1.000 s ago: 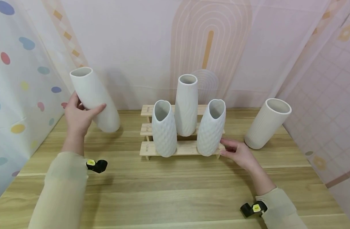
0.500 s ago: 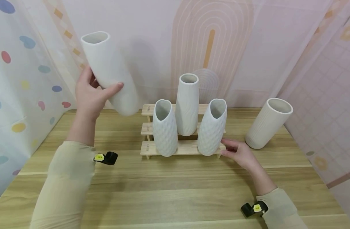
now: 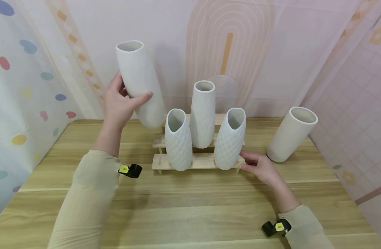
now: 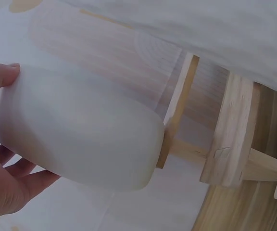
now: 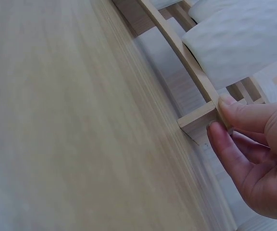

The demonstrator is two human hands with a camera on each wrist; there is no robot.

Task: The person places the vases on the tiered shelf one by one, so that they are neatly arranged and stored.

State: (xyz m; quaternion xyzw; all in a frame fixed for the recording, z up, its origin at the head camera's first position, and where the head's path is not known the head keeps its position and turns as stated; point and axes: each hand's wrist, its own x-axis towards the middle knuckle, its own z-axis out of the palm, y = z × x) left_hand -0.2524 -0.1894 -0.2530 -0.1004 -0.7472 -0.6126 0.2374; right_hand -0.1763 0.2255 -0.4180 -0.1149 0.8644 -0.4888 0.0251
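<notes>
My left hand (image 3: 118, 105) grips a smooth white vase (image 3: 142, 83), tilted with its mouth toward the upper left. The vase's base overlaps the left end of the rack's top step in the head view; the left wrist view shows the base (image 4: 133, 149) right at that step's end. With thumb and fingers, my right hand (image 3: 259, 168) pinches the right end of the three-step wooden rack (image 3: 202, 162), along its lowest step (image 5: 196, 72). Two dimpled white vases (image 3: 179, 147) (image 3: 230, 141) stand on the lowest step. Behind them, a taller patterned vase (image 3: 203, 119) stands higher on the rack.
A ribbed white vase (image 3: 289, 136) stands on the wood-grain table (image 3: 190, 214) to the right of my right hand. Patterned cloth (image 3: 140, 20) hangs behind the table, with more cloth along both sides.
My left hand has lifted the smooth vase off the left of the table and carried it right to the rack's left end, dipping slightly lately. The right hand has stayed in place.
</notes>
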